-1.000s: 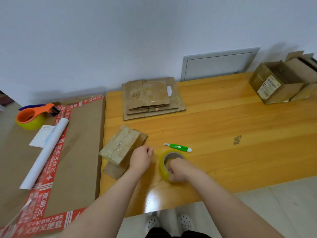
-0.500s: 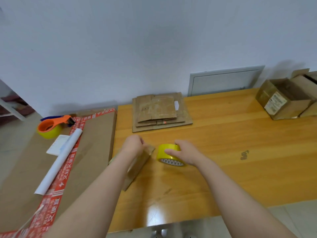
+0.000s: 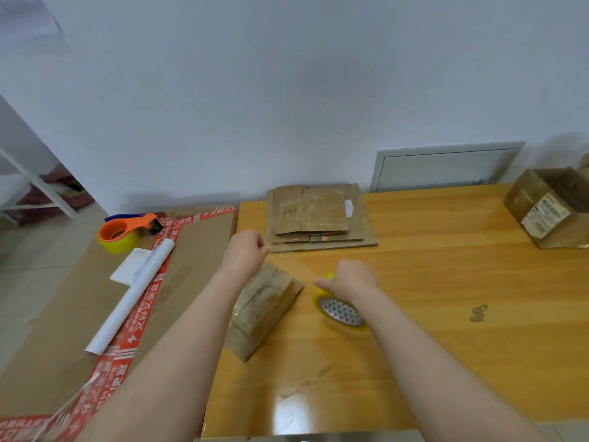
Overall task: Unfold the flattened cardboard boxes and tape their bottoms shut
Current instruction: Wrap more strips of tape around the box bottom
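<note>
A small brown cardboard box (image 3: 266,303), wrapped in clear tape, lies on the wooden table (image 3: 430,282) under my left forearm. My left hand (image 3: 245,252) hovers just beyond it, fingers curled and pinching the end of a faint clear tape strip. The strip runs to the yellow tape roll (image 3: 342,314), which my right hand (image 3: 349,279) grips from above, tilted so its core faces me. A stack of flattened cardboard boxes (image 3: 318,218) lies at the table's far edge by the wall.
An unfolded brown box with a label (image 3: 548,207) stands at the far right. Left of the table, a large flat carton with red tape (image 3: 194,256) carries an orange tape dispenser (image 3: 126,232), a white paper roll (image 3: 134,295) and a slip of paper.
My left hand has moved away from the roll toward the flat stack, drawing tape out. My right hand holds the roll tilted above the table. The view has tipped upward.
</note>
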